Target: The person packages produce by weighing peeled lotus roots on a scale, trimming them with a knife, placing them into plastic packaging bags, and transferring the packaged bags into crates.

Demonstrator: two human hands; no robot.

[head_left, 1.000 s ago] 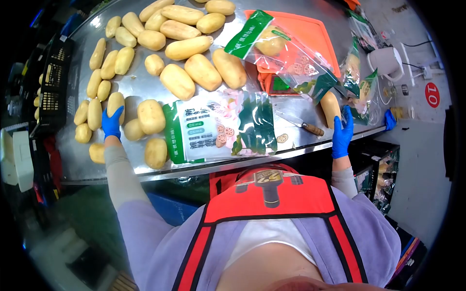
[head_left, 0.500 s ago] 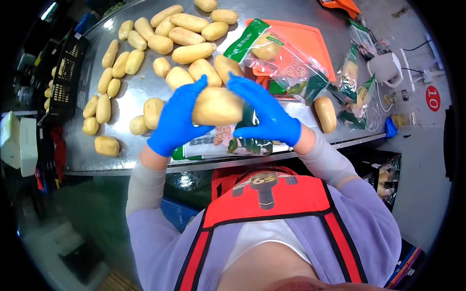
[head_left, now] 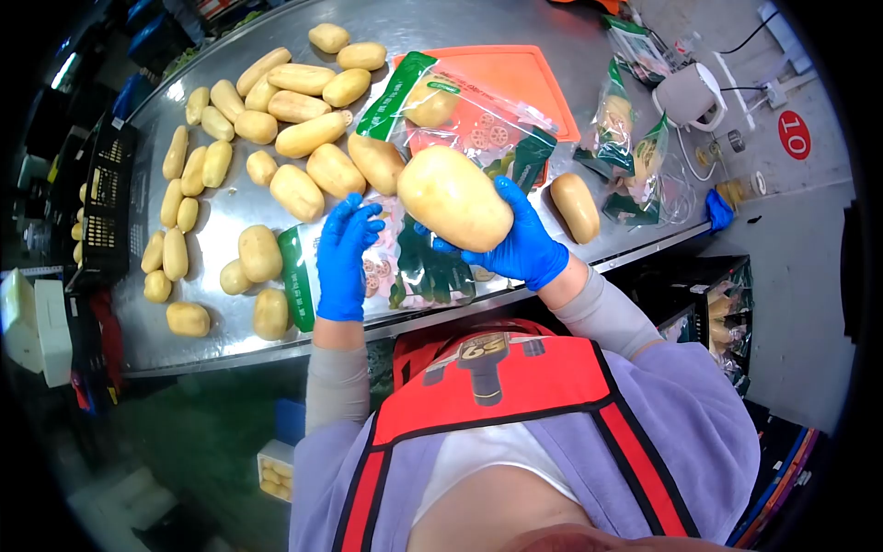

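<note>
A large pale-yellow lotus root piece [head_left: 455, 200] is held up by my right hand [head_left: 520, 241], whose blue-gloved fingers wrap under and behind it. My left hand [head_left: 344, 258], also gloved in blue, is empty beside it, with its fingers apart and slightly curled. Below both hands lies a printed green and white bag [head_left: 423, 267], partly covered by them. Just beyond the held piece, a clear bag with a green top [head_left: 397, 92] contains another piece and rests across an orange tray [head_left: 515, 83]. One more root piece [head_left: 575, 208] lies right of my right hand.
Many root pieces [head_left: 313, 134] are spread over the left and back of the metal table [head_left: 230, 345]. Filled bags [head_left: 614, 120] lie at the right, near a white appliance [head_left: 688, 95]. A black crate [head_left: 103, 198] stands beyond the left edge.
My left hand has let go of the root piece and moved left and down. My right hand now holds the piece alone. Earlier, my left hand brought it from the left side of the table.
</note>
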